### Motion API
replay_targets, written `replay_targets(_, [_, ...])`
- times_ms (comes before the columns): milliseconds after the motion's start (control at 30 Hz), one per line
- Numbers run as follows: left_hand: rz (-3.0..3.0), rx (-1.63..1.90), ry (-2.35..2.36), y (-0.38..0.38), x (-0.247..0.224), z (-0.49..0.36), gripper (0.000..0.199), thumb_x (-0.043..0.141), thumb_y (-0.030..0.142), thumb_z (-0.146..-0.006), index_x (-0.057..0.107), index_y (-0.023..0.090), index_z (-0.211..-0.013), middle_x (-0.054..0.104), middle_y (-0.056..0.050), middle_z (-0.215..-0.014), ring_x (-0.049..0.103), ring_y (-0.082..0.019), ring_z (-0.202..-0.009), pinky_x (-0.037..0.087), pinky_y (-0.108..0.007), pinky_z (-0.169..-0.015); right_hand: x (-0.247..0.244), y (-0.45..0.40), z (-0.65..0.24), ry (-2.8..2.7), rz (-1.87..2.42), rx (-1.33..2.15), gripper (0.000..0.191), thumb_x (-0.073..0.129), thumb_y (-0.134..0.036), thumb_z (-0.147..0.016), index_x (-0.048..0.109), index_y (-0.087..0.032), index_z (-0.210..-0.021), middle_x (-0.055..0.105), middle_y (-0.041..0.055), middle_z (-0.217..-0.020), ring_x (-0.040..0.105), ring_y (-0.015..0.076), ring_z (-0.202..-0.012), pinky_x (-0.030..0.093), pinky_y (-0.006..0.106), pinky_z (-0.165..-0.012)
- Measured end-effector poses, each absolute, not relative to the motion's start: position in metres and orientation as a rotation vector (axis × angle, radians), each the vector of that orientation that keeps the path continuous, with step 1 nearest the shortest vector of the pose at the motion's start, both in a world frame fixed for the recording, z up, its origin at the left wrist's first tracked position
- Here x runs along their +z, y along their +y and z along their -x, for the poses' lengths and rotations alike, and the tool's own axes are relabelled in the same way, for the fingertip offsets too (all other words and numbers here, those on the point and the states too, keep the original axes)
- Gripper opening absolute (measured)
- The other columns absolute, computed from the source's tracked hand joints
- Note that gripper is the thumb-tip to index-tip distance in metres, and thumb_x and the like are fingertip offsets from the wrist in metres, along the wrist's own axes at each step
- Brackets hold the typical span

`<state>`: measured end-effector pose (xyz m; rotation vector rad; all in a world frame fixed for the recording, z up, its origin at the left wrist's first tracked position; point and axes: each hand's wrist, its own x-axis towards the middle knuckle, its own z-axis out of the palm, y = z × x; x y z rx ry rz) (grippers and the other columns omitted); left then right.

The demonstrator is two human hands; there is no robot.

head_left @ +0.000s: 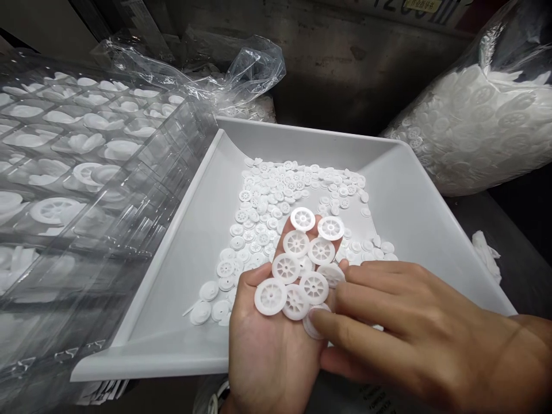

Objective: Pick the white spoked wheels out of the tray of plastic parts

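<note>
Your left hand (265, 351) lies open at 6 o'clock, palm up, fingers apart, carrying a heap of white plastic spoked wheels (297, 267). Your right fingers (362, 328) lie together from 4 o'clock, one tip touching a wheel's rim (313, 325); you can't tell whether they clamp it. Around your hands, more wheels lie loose in a white tray (181, 247). A clear compartment tray (172, 149) sits at 10 o'clock, a plastic bag of wheels (483, 126) at 2 o'clock.

Eleven palm-held spoked plastic wheels (296, 243)
</note>
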<state>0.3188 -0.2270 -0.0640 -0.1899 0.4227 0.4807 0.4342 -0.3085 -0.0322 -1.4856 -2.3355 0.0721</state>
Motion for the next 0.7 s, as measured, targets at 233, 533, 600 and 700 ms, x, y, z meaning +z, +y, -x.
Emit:
replay_targets(233, [0.156,0.531,0.461,-0.226,-0.061,-0.32,0.05,0.043,0.028,-0.089,0.05,0.022,-0.138,0.064,-0.011,-0.124,0.057,-0.032,-0.12,0.042,-0.05,-0.106,-0.028,-0.311,-0.435,-2.388,1.547,0.075,0.026,0.044,-0.007,-0.093,0.064,-0.012,-0.078,0.053,0.0027,-0.07,0.042,0.0164,-0.061,0.035,0.032,-0.054])
replay_targets(533, [0.118,0.566,0.47,-0.23,-0.065,-0.319,0.052,0.04,0.022,-0.085,0.051,0.021,-0.136,0.065,-0.011,-0.123,0.06,-0.031,-0.117,0.046,-0.051,-0.102,-0.047,-0.309,-0.43,-2.107,1.576,0.199,0.015,0.045,-0.011,-0.094,0.059,-0.009,-0.09,0.055,0.0012,-0.069,0.051,0.0127,-0.061,0.04,0.026,-0.054])
replay_targets(600, [0.109,0.558,0.494,-0.231,-0.066,-0.318,0.052,0.04,0.021,-0.085,0.051,0.021,-0.136,0.065,-0.01,-0.122,0.06,-0.032,-0.117,0.047,-0.051,-0.101,-0.047,-0.31,-0.428,-2.0,1.612,0.334,0.012,0.047,-0.011,-0.094,0.056,-0.009,-0.1,0.058,0.0007,-0.072,0.055,0.0114,-0.061,0.043,0.023,-0.057])
replay_targets(700, [0.118,0.57,0.535,-0.23,-0.066,-0.317,0.05,0.04,0.021,-0.085,0.055,0.02,-0.132,0.068,-0.01,-0.119,0.06,-0.033,-0.117,0.048,-0.051,-0.1,-0.043,-0.311,-0.427,-1.841,1.723,0.662,0.015,0.045,-0.012,-0.093,0.051,-0.012,-0.107,0.058,-0.0018,-0.069,0.054,0.0089,-0.054,0.042,0.02,-0.051])
